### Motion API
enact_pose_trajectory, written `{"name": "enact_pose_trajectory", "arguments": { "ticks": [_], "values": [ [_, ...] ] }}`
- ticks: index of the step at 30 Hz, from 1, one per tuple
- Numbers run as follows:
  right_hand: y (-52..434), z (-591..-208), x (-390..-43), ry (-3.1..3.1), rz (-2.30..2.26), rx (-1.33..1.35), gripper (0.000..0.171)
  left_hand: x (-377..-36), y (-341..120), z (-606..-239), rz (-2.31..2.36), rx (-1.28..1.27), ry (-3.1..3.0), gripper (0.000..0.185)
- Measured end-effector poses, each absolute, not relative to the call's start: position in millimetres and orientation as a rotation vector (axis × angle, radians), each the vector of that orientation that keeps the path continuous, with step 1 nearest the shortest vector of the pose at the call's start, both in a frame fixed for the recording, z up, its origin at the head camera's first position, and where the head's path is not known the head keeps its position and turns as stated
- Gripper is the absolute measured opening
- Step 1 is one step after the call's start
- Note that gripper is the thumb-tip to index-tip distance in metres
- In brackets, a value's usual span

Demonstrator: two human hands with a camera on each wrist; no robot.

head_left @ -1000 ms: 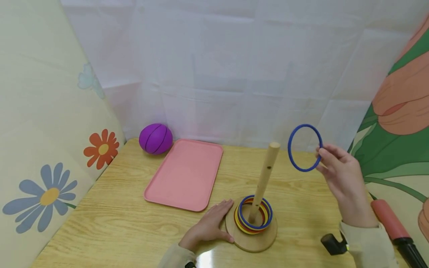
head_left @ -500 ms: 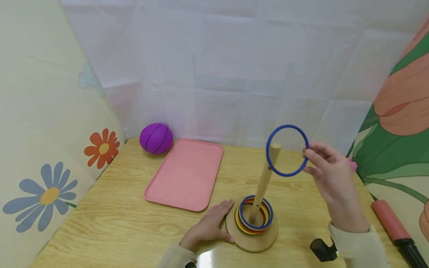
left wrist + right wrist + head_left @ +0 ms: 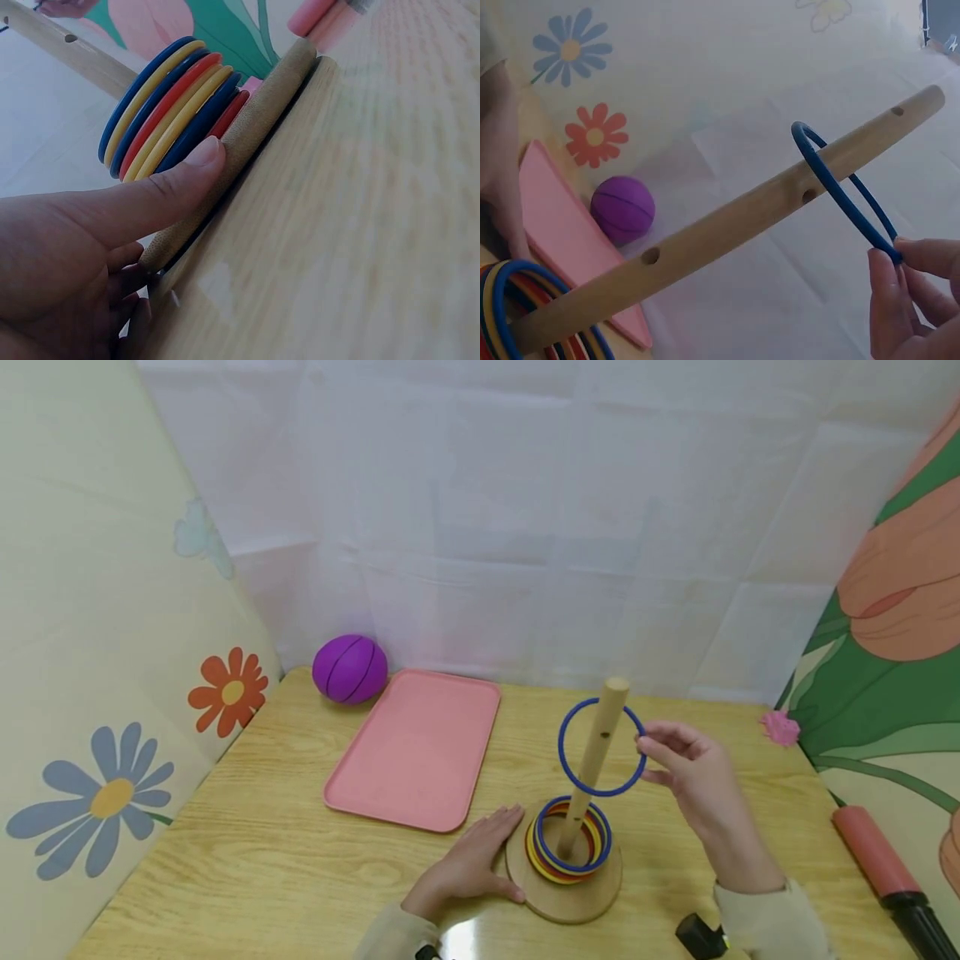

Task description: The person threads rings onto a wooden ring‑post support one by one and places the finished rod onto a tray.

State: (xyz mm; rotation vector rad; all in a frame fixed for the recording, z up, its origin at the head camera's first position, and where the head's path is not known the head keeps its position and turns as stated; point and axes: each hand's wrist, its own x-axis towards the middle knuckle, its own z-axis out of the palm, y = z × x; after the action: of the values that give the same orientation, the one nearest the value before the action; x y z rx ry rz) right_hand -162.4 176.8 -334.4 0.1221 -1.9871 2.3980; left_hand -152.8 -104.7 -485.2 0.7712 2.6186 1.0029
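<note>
A wooden peg (image 3: 594, 755) (image 3: 727, 229) rises tilted from a round wooden base (image 3: 562, 893) (image 3: 255, 127) on the table. Several blue, yellow and red rings (image 3: 570, 843) (image 3: 169, 109) lie stacked around its foot. My right hand (image 3: 693, 772) (image 3: 907, 300) pinches a blue ring (image 3: 600, 747) (image 3: 844, 191) by its right edge, and the ring sits around the upper part of the peg. My left hand (image 3: 468, 864) rests flat on the table, its thumb (image 3: 150, 191) pressed against the base's left rim.
A pink tray (image 3: 416, 747) lies left of the peg, with a purple ball (image 3: 349, 669) (image 3: 622, 208) behind it. A red-handled tool (image 3: 881, 868) lies at the right table edge. A small pink thing (image 3: 780, 727) sits at the back right. Patterned sheets wall in the table.
My right hand has carried the blue ring left and down, from beside the peg's top to over and around the peg. The left hand has stayed at the base.
</note>
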Motion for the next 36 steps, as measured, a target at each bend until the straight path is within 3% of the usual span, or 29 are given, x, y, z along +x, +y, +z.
{"name": "enact_pose_trajectory", "arguments": {
  "ticks": [7,11,17,27,36],
  "values": [
    [181.4,-360.1,-168.2,-2.286,2.251,0.072,0.027,-153.0,-104.7,-487.0,1.003,0.769,2.620,0.112],
    [182.8,-374.9,-172.0,-2.476,2.132,0.091,0.013,-153.1,-104.6,-486.5,1.009,0.766,2.617,0.112],
    [179.3,-393.5,-174.9,-2.664,1.961,0.150,0.033,-153.2,-104.5,-486.2,1.012,0.758,2.610,0.112],
    [170.8,-413.4,-174.1,-2.783,1.852,0.233,0.026,-153.2,-104.0,-486.5,0.991,0.774,2.623,0.111],
    [166.6,-419.5,-174.0,-2.864,1.706,0.128,0.020,-151.7,-103.7,-485.9,0.991,0.783,2.636,0.111]
  ]
}}
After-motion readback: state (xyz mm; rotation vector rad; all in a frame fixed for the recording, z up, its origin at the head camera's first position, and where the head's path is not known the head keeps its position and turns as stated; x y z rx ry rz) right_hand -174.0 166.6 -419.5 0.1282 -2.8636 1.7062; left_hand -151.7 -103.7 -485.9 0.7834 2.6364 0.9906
